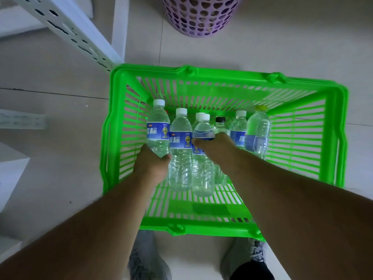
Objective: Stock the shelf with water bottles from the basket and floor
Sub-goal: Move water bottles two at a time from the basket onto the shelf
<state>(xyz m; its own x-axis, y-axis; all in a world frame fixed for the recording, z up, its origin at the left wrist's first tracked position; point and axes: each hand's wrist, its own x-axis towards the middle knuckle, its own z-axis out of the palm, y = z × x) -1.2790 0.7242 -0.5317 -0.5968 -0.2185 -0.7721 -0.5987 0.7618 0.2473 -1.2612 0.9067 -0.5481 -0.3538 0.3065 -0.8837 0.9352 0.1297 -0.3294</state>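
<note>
A bright green slatted basket (pixel 125 126) stands on the floor in front of me and holds several clear water bottles with blue labels. My left hand (pixel 152 164) is shut around the lower part of the leftmost white-capped bottle (pixel 158 127). My right hand (pixel 216 150) grips a smaller white-capped bottle (pixel 203 128) near the middle. Between my hands stands another labelled bottle (pixel 180 150). Further right are a black-capped bottle (pixel 220 123), a white-capped one (pixel 239 126) and a yellow-capped one (pixel 258 132).
A white perforated shelf post (pixel 66 31) and shelf edge (pixel 20 121) stand at the left. A purple holed bin (pixel 201 17) sits beyond the basket. Pale tiled floor surrounds it. My grey shoes (pixel 147 257) are just below the basket's near rim.
</note>
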